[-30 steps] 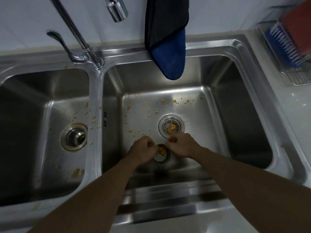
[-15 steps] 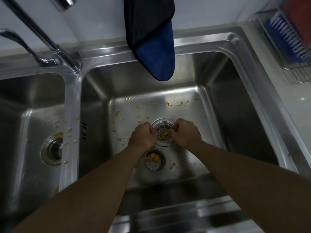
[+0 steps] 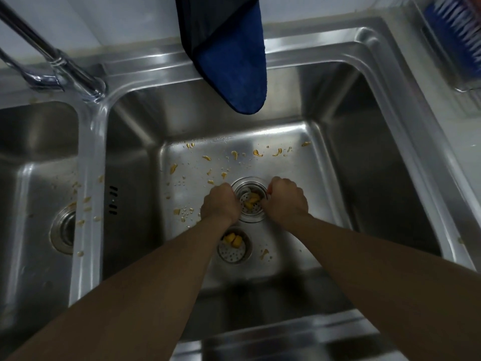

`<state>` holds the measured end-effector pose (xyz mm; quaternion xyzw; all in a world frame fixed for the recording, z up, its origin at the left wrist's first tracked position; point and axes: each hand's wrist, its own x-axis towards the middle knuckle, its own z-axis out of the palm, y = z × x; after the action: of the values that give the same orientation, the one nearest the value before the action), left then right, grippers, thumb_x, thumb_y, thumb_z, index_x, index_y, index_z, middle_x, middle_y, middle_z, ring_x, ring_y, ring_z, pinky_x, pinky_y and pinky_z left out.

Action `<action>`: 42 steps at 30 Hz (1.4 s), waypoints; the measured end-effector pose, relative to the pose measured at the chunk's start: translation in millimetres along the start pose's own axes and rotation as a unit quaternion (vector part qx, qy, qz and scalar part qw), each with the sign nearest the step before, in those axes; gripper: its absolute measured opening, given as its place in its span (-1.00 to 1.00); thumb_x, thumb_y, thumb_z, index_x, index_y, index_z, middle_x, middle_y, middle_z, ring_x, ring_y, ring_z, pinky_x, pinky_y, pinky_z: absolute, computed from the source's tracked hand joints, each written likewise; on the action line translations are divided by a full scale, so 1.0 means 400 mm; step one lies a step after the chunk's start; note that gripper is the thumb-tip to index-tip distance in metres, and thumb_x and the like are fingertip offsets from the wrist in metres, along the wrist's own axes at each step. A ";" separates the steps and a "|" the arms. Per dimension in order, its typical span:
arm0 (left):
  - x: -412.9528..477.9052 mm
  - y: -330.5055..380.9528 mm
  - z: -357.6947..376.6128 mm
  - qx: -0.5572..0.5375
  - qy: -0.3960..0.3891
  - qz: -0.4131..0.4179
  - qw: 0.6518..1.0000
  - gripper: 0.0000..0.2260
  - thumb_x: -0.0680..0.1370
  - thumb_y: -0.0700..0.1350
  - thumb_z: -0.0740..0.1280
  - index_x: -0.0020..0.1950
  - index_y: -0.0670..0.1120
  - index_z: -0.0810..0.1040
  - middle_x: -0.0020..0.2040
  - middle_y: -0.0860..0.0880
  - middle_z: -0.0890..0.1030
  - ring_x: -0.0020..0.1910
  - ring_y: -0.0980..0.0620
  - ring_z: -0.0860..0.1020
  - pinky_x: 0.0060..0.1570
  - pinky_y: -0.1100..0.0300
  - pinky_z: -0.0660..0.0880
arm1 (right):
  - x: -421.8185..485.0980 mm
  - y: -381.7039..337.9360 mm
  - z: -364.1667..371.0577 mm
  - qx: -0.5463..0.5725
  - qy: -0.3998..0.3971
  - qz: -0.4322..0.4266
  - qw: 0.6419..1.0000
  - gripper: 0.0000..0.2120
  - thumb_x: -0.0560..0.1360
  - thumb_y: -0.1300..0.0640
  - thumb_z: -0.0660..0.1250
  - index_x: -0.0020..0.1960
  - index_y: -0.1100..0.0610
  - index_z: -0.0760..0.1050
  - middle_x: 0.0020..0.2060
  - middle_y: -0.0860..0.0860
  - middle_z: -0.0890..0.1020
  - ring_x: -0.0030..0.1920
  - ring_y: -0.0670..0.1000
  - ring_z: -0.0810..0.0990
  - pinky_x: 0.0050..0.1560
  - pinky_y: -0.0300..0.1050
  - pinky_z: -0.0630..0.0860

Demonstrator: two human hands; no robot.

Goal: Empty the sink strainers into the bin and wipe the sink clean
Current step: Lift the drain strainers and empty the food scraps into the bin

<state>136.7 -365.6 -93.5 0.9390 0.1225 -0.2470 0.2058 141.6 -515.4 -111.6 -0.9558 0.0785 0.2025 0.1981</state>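
Note:
In the right basin (image 3: 351, 157) of a steel double sink, a round perforated strainer (image 3: 250, 203) with yellow food bits sits in the drain. My left hand (image 3: 220, 204) and my right hand (image 3: 285, 201) are on either side of it, fingers curled tight on its rim. A second strainer (image 3: 234, 247), also holding yellow bits, lies loose on the basin floor just nearer me, partly under my left wrist. Yellow scraps (image 3: 234, 155) are scattered over the basin floor.
A dark blue cloth (image 3: 234, 61) hangs over the back rim of the sink. The tap (image 3: 65, 66) stands at the back left. The left basin's open drain (image 3: 63, 230) has scraps around it. A wire rack (image 3: 455, 48) with blue items is at the right.
Both hands left the loose strainer on the basin floor and moved away from me to the strainer in the drain. They now close on its rim. The view shifted right.

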 end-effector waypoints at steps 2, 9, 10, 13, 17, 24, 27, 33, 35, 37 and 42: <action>-0.003 0.000 -0.004 -0.009 -0.005 0.000 1.000 -0.81 0.60 -0.16 0.31 0.18 -0.18 0.55 0.17 -0.21 0.58 0.14 -0.23 0.57 0.08 -0.04 0.56 | -0.002 -0.001 -0.003 0.000 -0.005 0.006 1.000 -0.77 0.45 0.08 0.41 0.06 0.14 0.54 -0.02 0.13 0.60 0.01 0.21 0.58 -0.08 -0.01 0.55; -0.021 0.006 -0.019 -0.085 -0.018 -0.012 0.996 -0.82 0.60 -0.21 0.28 0.19 -0.23 0.44 0.15 -0.25 0.55 0.12 -0.23 0.54 -0.04 0.01 0.48 | -0.015 0.006 -0.020 0.000 -0.022 0.005 1.000 -0.82 0.46 0.05 0.39 -0.03 0.15 0.55 -0.09 0.13 0.62 -0.04 0.19 0.60 -0.11 -0.02 0.59; -0.024 0.007 -0.019 -0.093 -0.020 -0.007 0.995 -0.82 0.60 -0.23 0.28 0.18 -0.23 0.44 0.13 -0.25 0.55 0.11 -0.23 0.54 -0.04 0.01 0.48 | -0.016 0.009 -0.022 0.005 -0.020 0.002 1.000 -0.82 0.46 0.05 0.39 -0.04 0.15 0.54 -0.10 0.12 0.61 -0.04 0.18 0.59 -0.13 -0.03 0.58; -0.028 0.009 -0.019 -0.112 -0.020 0.006 0.993 -0.87 0.59 -0.28 0.27 0.14 -0.23 0.43 0.08 -0.25 0.55 0.05 -0.20 0.54 -0.12 0.05 0.46 | -0.019 0.012 -0.024 0.017 -0.009 -0.016 1.000 -0.78 0.45 0.01 0.39 -0.01 0.13 0.51 -0.08 0.10 0.60 -0.04 0.17 0.59 -0.11 -0.01 0.57; -0.026 0.000 -0.013 -0.137 -0.005 0.020 0.990 -0.96 0.61 -0.29 0.26 0.03 -0.20 0.43 0.02 -0.22 0.57 -0.06 -0.11 0.51 -0.18 0.10 0.43 | -0.013 0.005 -0.018 0.021 -0.009 -0.035 0.999 -0.62 0.43 -0.02 0.46 0.17 0.10 0.48 0.06 0.10 0.56 0.04 0.18 0.57 0.03 0.05 0.57; -0.008 -0.016 0.005 -0.187 0.016 0.009 0.982 -0.94 0.61 -0.22 0.32 0.05 -0.20 0.52 0.01 -0.10 0.56 -0.07 -0.01 0.49 -0.17 0.20 0.43 | 0.006 -0.001 -0.004 0.043 -0.014 -0.057 0.997 -0.74 0.48 0.13 0.42 0.14 0.11 0.49 0.10 0.12 0.51 0.05 0.16 0.54 0.03 0.01 0.54; -0.001 -0.020 0.010 -0.186 0.018 -0.005 0.982 -0.89 0.61 -0.20 0.33 0.10 -0.21 0.54 0.03 -0.08 0.55 -0.04 0.00 0.49 -0.12 0.18 0.43 | 0.013 0.002 -0.009 0.051 0.000 -0.062 0.997 -0.88 0.55 0.10 0.35 0.05 0.12 0.50 0.01 0.11 0.56 0.00 0.14 0.56 0.00 0.01 0.55; -0.005 -0.010 -0.001 -0.188 0.027 0.014 0.982 -0.93 0.61 -0.23 0.30 0.06 -0.21 0.53 -0.08 -0.03 0.53 -0.12 0.03 0.49 -0.32 0.29 0.40 | -0.002 0.015 -0.043 0.088 -0.012 -0.086 0.992 -0.88 0.57 0.11 0.32 0.08 0.12 0.49 -0.05 0.08 0.61 -0.04 0.09 0.57 -0.04 0.00 0.57; -0.014 -0.001 -0.009 -0.187 0.023 0.025 0.982 -0.93 0.61 -0.18 0.34 0.05 -0.17 0.53 -0.04 -0.05 0.55 -0.11 0.04 0.49 -0.29 0.29 0.39 | -0.015 0.021 -0.057 0.093 -0.025 -0.093 0.991 -0.89 0.55 0.11 0.32 0.05 0.11 0.51 -0.08 0.06 0.60 -0.07 0.07 0.57 -0.09 -0.03 0.56; -0.027 0.012 -0.016 -0.189 0.016 0.036 0.981 -0.91 0.60 -0.14 0.37 0.05 -0.12 0.51 -0.01 -0.06 0.58 -0.05 0.02 0.52 -0.16 0.26 0.41 | -0.030 0.030 -0.074 0.092 -0.034 -0.087 0.991 -0.92 0.53 0.08 0.33 0.00 0.07 0.50 -0.14 0.01 0.59 -0.10 0.04 0.56 -0.15 -0.08 0.54; -0.079 0.048 -0.018 -0.159 -0.027 0.094 0.982 -0.88 0.61 -0.12 0.36 0.11 -0.11 0.62 0.09 -0.09 0.66 0.07 -0.04 0.61 0.05 0.16 0.52 | -0.068 0.073 -0.122 0.076 -0.075 -0.066 0.992 -0.88 0.49 0.03 0.38 -0.11 -0.01 0.44 -0.21 -0.05 0.57 -0.15 -0.02 0.56 -0.26 -0.18 0.47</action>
<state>119.4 -383.3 -65.4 0.8947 0.0658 -0.2288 0.3779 127.5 -560.2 -69.4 -0.9234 0.0157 0.2532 0.2881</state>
